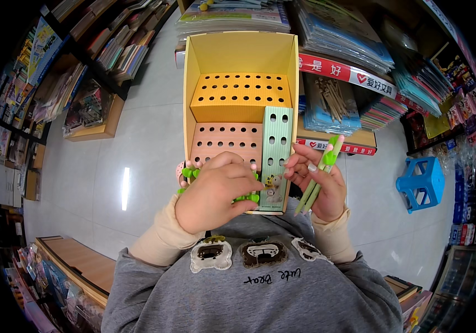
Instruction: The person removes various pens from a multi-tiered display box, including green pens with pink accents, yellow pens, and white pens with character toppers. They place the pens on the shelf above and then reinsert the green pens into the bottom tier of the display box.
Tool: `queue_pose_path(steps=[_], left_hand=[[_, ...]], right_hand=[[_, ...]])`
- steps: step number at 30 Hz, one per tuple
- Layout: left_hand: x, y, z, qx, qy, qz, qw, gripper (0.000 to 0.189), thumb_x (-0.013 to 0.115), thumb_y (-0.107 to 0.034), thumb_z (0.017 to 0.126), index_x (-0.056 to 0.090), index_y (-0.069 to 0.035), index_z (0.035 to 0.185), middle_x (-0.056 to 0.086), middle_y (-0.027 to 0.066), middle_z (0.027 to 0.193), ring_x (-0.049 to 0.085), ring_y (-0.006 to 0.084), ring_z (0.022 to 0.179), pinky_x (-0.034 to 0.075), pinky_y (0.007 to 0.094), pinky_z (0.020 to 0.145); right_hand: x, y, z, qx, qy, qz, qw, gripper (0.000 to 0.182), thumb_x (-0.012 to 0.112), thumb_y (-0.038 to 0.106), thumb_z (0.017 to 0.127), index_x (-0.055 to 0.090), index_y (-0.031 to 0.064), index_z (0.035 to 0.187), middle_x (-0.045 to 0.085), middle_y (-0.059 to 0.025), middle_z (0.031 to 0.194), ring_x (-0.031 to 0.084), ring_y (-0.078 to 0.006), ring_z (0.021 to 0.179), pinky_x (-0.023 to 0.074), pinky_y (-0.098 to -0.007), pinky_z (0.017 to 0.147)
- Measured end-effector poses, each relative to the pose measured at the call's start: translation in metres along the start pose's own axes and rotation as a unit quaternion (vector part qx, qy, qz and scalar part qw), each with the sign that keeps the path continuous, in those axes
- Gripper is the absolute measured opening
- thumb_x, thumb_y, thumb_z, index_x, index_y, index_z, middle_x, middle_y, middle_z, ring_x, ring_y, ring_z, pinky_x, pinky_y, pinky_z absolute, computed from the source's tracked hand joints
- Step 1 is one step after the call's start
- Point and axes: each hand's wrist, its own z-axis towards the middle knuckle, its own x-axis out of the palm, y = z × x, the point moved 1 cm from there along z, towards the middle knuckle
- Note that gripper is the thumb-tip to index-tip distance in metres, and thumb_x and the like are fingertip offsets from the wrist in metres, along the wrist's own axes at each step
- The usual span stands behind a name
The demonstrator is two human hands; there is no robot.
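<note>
A yellow cardboard display box point(238, 54) with rows of round holes stands before me. It has an orange tier point(238, 89), a pink tier point(226, 135) and a green striped strip point(277, 129) at the right. My left hand point(221, 191) is over the pink tier's near part, among several pens with green toppers point(252, 198); its fingertips are bent down, and whether they grip a pen is hidden. My right hand point(323, 183), beside the green strip, holds slim light-green pens point(312, 193) with pink tips and green toppers, slanting between thumb and fingers.
Shelves with stacked plastic-wrapped books point(346, 41) and a bundle of wooden-looking pencils point(331, 98) stand close at the right. A blue plastic stool point(421, 183) is on the floor farther right. Bookshelves point(121, 54) line the left, and a wooden counter point(75, 262) lies at the lower left.
</note>
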Motion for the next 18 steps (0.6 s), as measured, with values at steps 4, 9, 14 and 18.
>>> queue_pose_path(steps=[4, 9, 14, 18], left_hand=[[0.001, 0.002, -0.001, 0.004, 0.005, 0.011, 1.000, 0.036, 0.078, -0.014, 0.058, 0.067, -0.009, 0.092, 0.060, 0.0041, 0.088, 0.051, 0.0248, 0.090, 0.042, 0.0351, 0.079], [-0.003, -0.004, -0.001, -0.018, 0.003, -0.001, 1.000, 0.039, 0.078, -0.015, 0.059, 0.065, -0.008, 0.095, 0.058, 0.0060, 0.094, 0.052, 0.0258, 0.091, 0.042, 0.0356, 0.080], [-0.011, -0.018, 0.001, -0.077, -0.056, -0.101, 0.990, 0.055, 0.075, -0.010, 0.066, 0.053, -0.003, 0.116, 0.055, 0.0115, 0.108, 0.052, 0.0271, 0.104, 0.041, 0.0354, 0.088], [0.004, -0.023, -0.002, -0.128, -0.063, -0.386, 0.911, 0.071, 0.072, -0.018, 0.076, 0.031, 0.004, 0.129, 0.051, 0.0148, 0.115, 0.051, 0.0239, 0.113, 0.044, 0.0336, 0.093]], right_hand=[[0.002, -0.001, 0.000, 0.004, -0.017, -0.023, 1.000, 0.043, 0.042, 0.014, 0.089, 0.041, -0.0057, 0.127, 0.055, -0.0147, 0.102, 0.054, -0.0213, 0.092, 0.0441, -0.0340, 0.084], [0.004, 0.001, 0.000, 0.014, -0.016, -0.009, 1.000, 0.038, 0.041, 0.010, 0.088, 0.045, -0.0056, 0.122, 0.056, -0.0122, 0.097, 0.052, -0.0176, 0.086, 0.0435, -0.0299, 0.080], [0.023, 0.010, -0.001, 0.011, 0.043, -0.086, 0.995, 0.030, 0.041, 0.017, 0.094, 0.051, -0.0024, 0.115, 0.055, -0.0088, 0.091, 0.052, -0.0147, 0.082, 0.0440, -0.0271, 0.073], [0.064, 0.030, 0.021, -0.124, 0.113, -0.229, 0.959, 0.029, 0.048, 0.013, 0.087, 0.055, 0.0020, 0.113, 0.049, -0.0104, 0.111, 0.048, -0.0193, 0.103, 0.0401, -0.0331, 0.087]])
